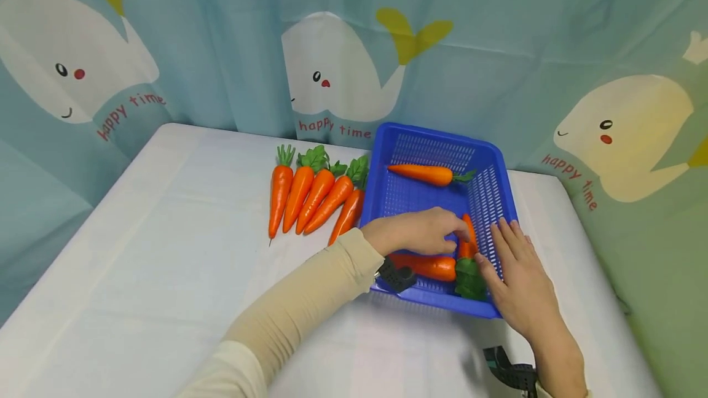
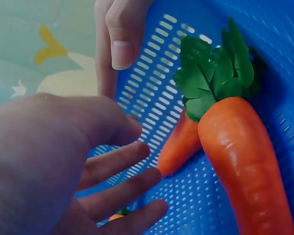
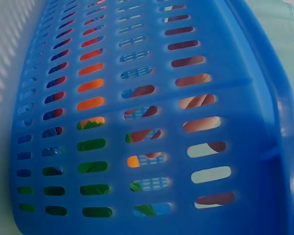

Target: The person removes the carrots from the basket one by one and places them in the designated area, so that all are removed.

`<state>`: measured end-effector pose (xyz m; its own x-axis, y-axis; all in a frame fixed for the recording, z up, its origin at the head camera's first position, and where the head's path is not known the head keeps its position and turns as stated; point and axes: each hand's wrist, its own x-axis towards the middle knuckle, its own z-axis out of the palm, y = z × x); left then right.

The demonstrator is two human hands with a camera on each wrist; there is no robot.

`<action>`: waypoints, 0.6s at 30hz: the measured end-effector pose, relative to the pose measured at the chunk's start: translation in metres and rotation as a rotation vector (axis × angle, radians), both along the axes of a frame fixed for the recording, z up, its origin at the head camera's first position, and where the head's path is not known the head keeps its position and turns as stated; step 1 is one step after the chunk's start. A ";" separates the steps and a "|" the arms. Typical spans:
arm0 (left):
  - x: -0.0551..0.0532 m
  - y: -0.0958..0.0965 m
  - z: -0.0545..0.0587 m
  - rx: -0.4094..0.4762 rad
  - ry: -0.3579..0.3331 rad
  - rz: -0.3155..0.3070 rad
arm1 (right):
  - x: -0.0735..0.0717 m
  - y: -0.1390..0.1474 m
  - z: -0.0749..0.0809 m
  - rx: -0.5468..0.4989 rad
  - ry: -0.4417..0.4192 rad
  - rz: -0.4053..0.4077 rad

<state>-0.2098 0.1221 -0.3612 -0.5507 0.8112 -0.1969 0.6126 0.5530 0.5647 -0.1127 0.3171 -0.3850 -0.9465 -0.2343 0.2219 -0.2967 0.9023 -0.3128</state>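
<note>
The head view shows a row of five carrots (image 1: 315, 201) on the table (image 1: 182, 232), left of both hands, leafy tops pointing away from the person. Next comes the blue basket (image 1: 409, 198), a perforated container with three carrots in it. The near carrot (image 1: 434, 267) lies crosswise, just on the person's side of the left hand (image 1: 427, 231), its greens to the right. That hand reaches into the basket with loosely bent fingers, gripping nothing; whether a fingertip touches a carrot, I cannot tell. Beyond it, the far carrot (image 1: 423, 174) lies crosswise too, tip to the left. Between the hands, the third carrot (image 1: 468, 238) lies along the basket's right wall, greens towards the person. Rightmost, the right hand (image 1: 522, 290) rests at that wall's rim, its fingers straight.
</note>
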 end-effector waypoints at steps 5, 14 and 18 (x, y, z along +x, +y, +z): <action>0.001 -0.001 -0.002 -0.035 -0.035 -0.019 | 0.000 -0.001 -0.001 -0.006 -0.002 -0.002; 0.000 0.001 -0.009 -0.149 -0.077 -0.044 | 0.000 0.000 0.000 -0.014 -0.014 -0.016; 0.002 0.002 -0.010 -0.161 -0.059 -0.082 | -0.001 0.000 -0.001 -0.013 -0.020 -0.013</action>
